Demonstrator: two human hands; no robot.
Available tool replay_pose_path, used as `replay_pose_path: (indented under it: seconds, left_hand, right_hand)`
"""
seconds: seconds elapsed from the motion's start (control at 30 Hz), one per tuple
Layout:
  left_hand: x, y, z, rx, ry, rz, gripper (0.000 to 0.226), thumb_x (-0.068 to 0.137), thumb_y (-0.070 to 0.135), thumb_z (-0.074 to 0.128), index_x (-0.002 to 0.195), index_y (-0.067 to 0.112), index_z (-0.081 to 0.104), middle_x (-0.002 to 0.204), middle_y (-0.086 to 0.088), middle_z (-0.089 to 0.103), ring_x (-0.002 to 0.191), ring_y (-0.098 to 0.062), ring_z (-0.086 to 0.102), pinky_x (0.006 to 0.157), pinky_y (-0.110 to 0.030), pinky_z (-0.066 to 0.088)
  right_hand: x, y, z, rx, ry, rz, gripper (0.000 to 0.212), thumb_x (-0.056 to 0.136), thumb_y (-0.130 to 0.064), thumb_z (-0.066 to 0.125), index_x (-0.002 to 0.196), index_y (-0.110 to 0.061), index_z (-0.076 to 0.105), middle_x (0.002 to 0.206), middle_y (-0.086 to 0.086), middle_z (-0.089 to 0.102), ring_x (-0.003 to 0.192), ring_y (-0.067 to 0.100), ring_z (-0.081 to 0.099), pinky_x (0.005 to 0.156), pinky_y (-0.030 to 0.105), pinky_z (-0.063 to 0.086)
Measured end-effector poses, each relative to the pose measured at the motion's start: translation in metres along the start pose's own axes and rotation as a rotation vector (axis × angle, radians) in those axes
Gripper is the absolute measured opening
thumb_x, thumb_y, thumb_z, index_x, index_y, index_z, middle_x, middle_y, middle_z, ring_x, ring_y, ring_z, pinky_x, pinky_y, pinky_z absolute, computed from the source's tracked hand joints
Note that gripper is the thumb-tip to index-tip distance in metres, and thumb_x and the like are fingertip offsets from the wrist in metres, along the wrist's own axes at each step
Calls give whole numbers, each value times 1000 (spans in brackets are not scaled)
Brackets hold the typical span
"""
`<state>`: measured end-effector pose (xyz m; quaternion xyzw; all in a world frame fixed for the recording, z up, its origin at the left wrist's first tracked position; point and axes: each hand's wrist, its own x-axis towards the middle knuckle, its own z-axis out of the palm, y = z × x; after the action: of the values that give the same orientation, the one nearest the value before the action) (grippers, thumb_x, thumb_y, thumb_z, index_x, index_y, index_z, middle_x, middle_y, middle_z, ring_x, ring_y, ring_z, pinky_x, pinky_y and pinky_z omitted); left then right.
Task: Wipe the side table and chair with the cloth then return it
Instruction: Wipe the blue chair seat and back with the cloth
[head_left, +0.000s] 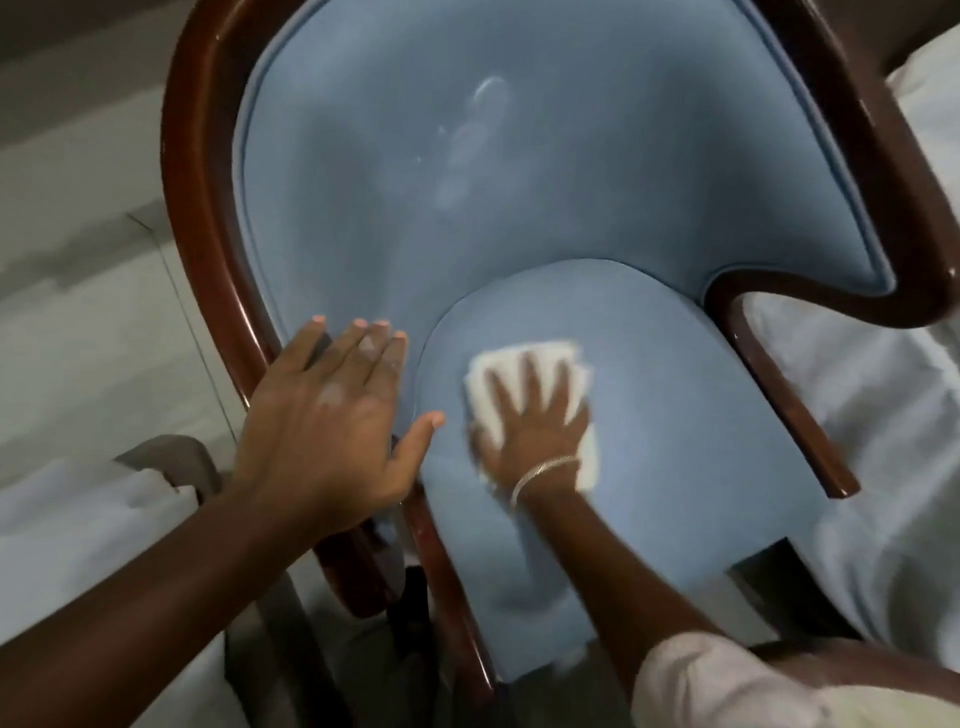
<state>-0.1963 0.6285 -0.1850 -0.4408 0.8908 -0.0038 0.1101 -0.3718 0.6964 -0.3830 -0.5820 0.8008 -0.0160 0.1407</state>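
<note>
A chair (649, 364) with blue upholstery and a dark glossy wooden frame fills the view from above. My right hand (535, 421), with a bracelet at the wrist, lies flat with spread fingers on a white folded cloth (524, 356), pressing it onto the blue seat cushion. My left hand (332, 415) is open with fingers extended, hovering at or resting on the left edge of the chair, where the wooden arm meets the padding. The side table is not in view.
White bedding (857, 415) lies to the right of the chair and more white fabric (78, 519) at the lower left. A pale tiled floor (78, 260) shows on the left. The chair's wooden arms (795, 415) flank the seat.
</note>
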Motion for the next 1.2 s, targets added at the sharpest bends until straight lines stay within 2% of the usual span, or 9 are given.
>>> replay_pose_path:
  seconds: [0.17, 0.33, 0.4, 0.6, 0.73, 0.9, 1.0, 1.1, 1.2]
  left_hand:
    - [-6, 7, -3, -7, 82, -204, 69, 91, 46, 42, 139, -2, 51, 143, -23, 57, 141, -38, 45, 122, -59, 16]
    - [-5, 6, 7, -89, 226, -339, 74, 88, 41, 46, 148, -1, 36, 154, -22, 43, 149, -37, 29, 124, -53, 9]
    - [-4, 6, 9, -84, 220, -341, 76, 88, 40, 46, 150, -1, 32, 158, -22, 38, 151, -36, 25, 125, -52, 8]
    - [-6, 4, 4, -102, 211, -286, 76, 86, 37, 51, 149, -2, 35, 157, -24, 38, 150, -38, 27, 124, -57, 14]
    - [8, -39, -3, -180, 275, -255, 85, 82, 36, 55, 153, 0, 25, 166, -20, 17, 155, -35, 6, 126, -54, 8]
    - [72, -110, -28, -260, 287, -214, 97, 86, 48, 49, 158, 8, -2, 169, -13, -8, 155, -26, -13, 124, -42, -2]
    - [123, -135, -44, -205, 267, -152, 99, 86, 61, 41, 157, 12, -9, 169, -10, -12, 155, -25, -13, 125, -44, 0]
    - [170, -156, -60, -101, 264, 26, 97, 88, 64, 37, 158, 10, -3, 169, -14, -7, 156, -29, -8, 126, -47, 4]
    - [209, -172, -75, -63, 271, 250, 95, 90, 63, 37, 157, 4, 6, 168, -18, 2, 156, -29, -2, 124, -38, 2]
  right_hand:
    - [-82, 22, 12, -102, -58, -473, 71, 75, -47, 67, 143, -33, 55, 156, 15, 46, 144, 55, 30, 103, 73, 34]
    - [54, 95, -49, 59, -9, 466, 67, 94, -60, 38, 157, -41, 21, 169, 8, 12, 152, 49, 5, 113, 71, 22]
    - [76, 65, -52, 100, -42, 546, 73, 93, -68, 34, 158, -42, 13, 171, 9, 4, 152, 52, -1, 113, 75, 16]
    - [-82, -27, 4, -101, -217, -369, 70, 87, -52, 50, 153, -37, 37, 164, 16, 30, 145, 58, 19, 100, 80, 30]
    - [-72, 40, -13, -117, -176, -295, 69, 73, -48, 58, 141, -37, 55, 151, 15, 53, 135, 59, 41, 85, 73, 48]
    - [42, 74, -67, 218, -112, 561, 62, 94, -43, 54, 151, -42, 30, 165, 5, 20, 147, 47, 18, 111, 62, 30]
    - [96, 24, -99, 636, 21, 532, 45, 98, -35, 55, 141, -25, 51, 142, 10, 56, 131, 33, 52, 106, 42, 43]
    - [117, -63, -121, 928, -4, 315, 41, 89, -58, 62, 100, -19, 71, 87, 5, 69, 78, 15, 67, 65, 22, 55]
    - [104, -140, -109, 1182, -91, 164, 49, 90, -51, 62, 135, -33, 57, 132, -13, 64, 117, -2, 58, 102, 19, 47]
